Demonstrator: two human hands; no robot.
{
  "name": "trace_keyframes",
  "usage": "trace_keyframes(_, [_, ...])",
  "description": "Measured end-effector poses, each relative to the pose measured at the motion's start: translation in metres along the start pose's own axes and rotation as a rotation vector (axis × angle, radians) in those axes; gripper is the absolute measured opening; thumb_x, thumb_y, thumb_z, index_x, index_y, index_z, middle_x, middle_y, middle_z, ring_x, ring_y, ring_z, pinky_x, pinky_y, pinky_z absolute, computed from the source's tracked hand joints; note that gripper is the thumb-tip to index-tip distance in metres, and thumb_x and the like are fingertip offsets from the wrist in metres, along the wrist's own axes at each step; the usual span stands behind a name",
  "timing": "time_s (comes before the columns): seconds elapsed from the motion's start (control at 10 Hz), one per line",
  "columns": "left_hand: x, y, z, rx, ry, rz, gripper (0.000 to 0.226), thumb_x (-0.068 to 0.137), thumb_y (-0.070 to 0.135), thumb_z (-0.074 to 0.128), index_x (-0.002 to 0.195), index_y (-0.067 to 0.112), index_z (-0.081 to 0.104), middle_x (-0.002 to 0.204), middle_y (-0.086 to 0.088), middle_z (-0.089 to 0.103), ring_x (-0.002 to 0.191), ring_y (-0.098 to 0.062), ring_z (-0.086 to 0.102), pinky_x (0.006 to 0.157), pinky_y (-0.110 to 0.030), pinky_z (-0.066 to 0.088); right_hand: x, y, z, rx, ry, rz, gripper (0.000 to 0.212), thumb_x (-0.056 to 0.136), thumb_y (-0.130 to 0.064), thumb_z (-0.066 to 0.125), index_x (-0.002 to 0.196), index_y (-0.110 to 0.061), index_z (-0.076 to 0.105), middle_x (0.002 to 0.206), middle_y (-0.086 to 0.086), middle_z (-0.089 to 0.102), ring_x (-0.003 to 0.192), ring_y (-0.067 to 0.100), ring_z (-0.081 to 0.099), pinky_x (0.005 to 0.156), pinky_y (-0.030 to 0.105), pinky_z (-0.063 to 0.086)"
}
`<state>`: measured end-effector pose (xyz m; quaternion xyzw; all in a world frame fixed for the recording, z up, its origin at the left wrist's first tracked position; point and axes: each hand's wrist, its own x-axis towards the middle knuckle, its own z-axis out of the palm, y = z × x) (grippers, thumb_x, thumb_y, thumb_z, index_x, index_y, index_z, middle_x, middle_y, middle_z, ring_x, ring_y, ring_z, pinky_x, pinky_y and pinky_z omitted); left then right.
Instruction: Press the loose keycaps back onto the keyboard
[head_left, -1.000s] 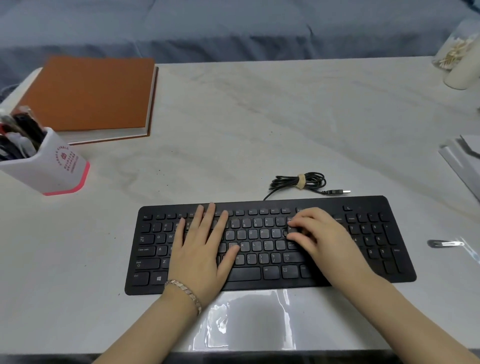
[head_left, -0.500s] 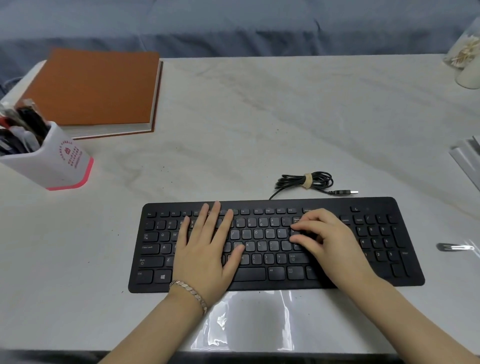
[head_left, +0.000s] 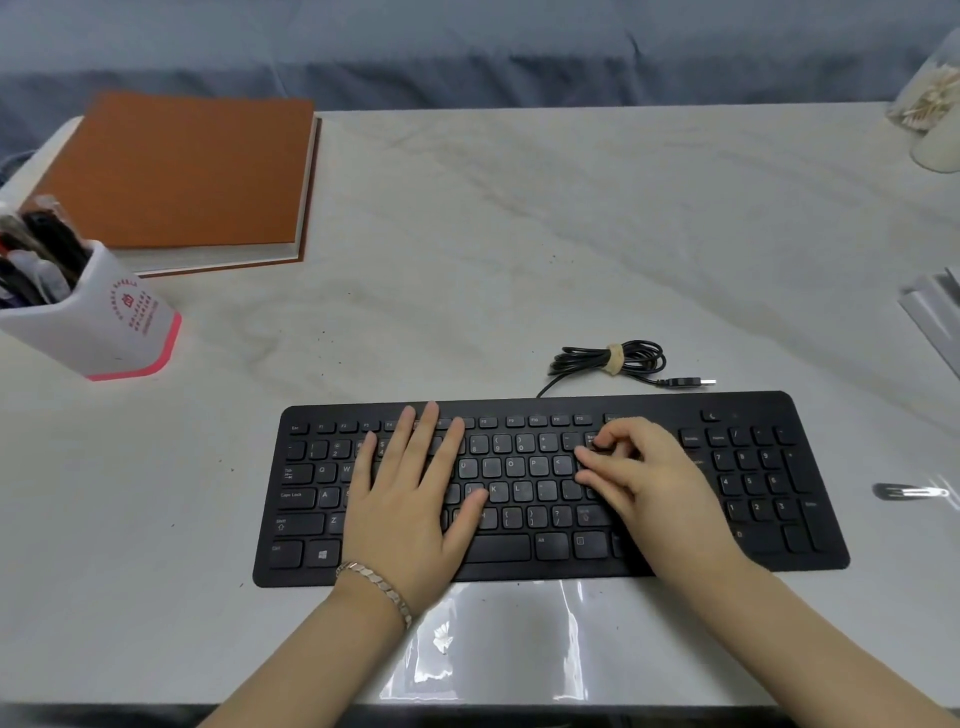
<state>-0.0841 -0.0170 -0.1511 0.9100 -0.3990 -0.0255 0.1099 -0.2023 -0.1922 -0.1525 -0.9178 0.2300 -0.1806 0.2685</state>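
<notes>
Left hand (head_left: 410, 499) lies flat, fingers spread, on the keyboard (head_left: 779, 540); right hand (head_left: 649, 478) curls, hiding keys, grip unclear.

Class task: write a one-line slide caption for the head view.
Left hand flat on black keyboard; right hand fingers curled at a key near the backspace.

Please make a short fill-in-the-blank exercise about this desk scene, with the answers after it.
1. The left hand lies ____ on the keyboard.
2. The coiled cable is bound with a beige ____.
3. The pen holder has a ____ base.
4. The book has an ____ cover.

Answers: flat; tie; pink; orange
</notes>
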Motion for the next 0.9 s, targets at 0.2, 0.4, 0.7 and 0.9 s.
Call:
trace_keyframes(0.2, [0.0, -0.001, 0.002, 0.002, 0.015, 0.007, 0.059, 0.086, 0.047, 0.033, 0.132, 0.015, 0.052, 0.14, -0.011, 0.046, 0.131, -0.031, 0.04, 0.106, -0.045, 0.017, -0.022, 0.005, 0.003, -0.324, 0.083, -0.213, 0.039, 0.085, -0.033, 0.048, 0.107, -0.008, 0.068, 0.105, 0.015, 0.062, 0.097, 0.024, 0.045, 0.074, 0.037, 0.047])
trace_keyframes(0.4, [0.0, -0.001, 0.003, 0.0, 0.011, 0.003, 0.059, 0.086, 0.047, 0.034, 0.132, 0.015, 0.051, 0.14, -0.01, 0.045, 0.131, -0.031, 0.04, 0.106, -0.045, 0.018, -0.023, -0.001, 0.003, -0.332, 0.077, -0.179, 0.034, 0.086, -0.029, 0.045, 0.102, -0.011, 0.07, 0.106, 0.013, 0.063, 0.099, 0.025, 0.046, 0.071, 0.037, 0.046])
trace_keyframes(0.7, [0.005, -0.009, 0.002, -0.214, 0.01, -0.02, 0.046, 0.091, 0.039, 0.036, 0.128, 0.02, 0.055, 0.142, -0.003, 0.044, 0.134, -0.023, 0.036, 0.111, -0.036, 0.014, -0.004, -0.012, -0.011, -0.016, -0.014, 0.109, 0.016, 0.083, -0.014, 0.064, 0.097, -0.014, 0.071, 0.096, -0.003, 0.063, 0.096, 0.014, 0.055, 0.091, 0.025, 0.039])
trace_keyframes(0.9, [0.011, -0.024, -0.046, -0.996, 0.19, -0.395, 0.031, 0.089, -0.002, 0.052, 0.083, 0.025, 0.067, 0.079, 0.01, 0.072, 0.079, -0.004, 0.067, 0.083, -0.021, 0.05, -0.016, -0.029, -0.062, 0.389, -0.074, 0.429, 0.02, 0.083, -0.016, 0.064, 0.077, -0.035, 0.068, 0.077, -0.022, 0.066, 0.077, -0.017, 0.056, 0.068, -0.002, 0.037])
